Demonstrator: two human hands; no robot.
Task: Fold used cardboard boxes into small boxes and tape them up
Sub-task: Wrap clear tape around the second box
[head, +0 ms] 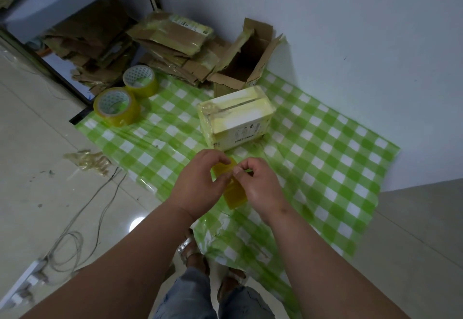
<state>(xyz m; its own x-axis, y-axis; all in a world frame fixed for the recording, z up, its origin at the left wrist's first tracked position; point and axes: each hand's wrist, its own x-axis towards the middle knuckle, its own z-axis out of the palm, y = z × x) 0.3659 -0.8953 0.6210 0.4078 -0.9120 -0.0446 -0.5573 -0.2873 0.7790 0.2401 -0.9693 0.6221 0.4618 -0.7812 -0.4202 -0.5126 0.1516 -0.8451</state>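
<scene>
The roll of yellow tape (231, 186) is held between both hands above the green checked sheet (325, 148) spread on the floor. The left hand (200, 183) has its grip curled over the roll's upper side; the right hand (260, 183) has thumb and forefinger pinched together at the roll's edge, apparently on or searching for the loose end, though the end itself cannot be made out. Judged step: freeing the tape end, preparatory to sealing. Just beyond the grip, on the sheet, lies a small white box (235, 115), closed, with yellowish tape already over its top seam and one end; whether further strips are needed cannot be told. Farther beyond that stands an open brown cardboard box (243, 65) with its flaps raised, untaped, against the wall. To the far left of the grip, two more tape rolls (127, 98) lie touching each other at the sheet's edge, and behind them a heap of flattened cardboard (160, 50). A crumpled wad of used tape (87, 161) lies on the tile floor, left of the grip. The next move calls for peeling a length free without letting it fold on itself, then bringing it to a box seam.
</scene>
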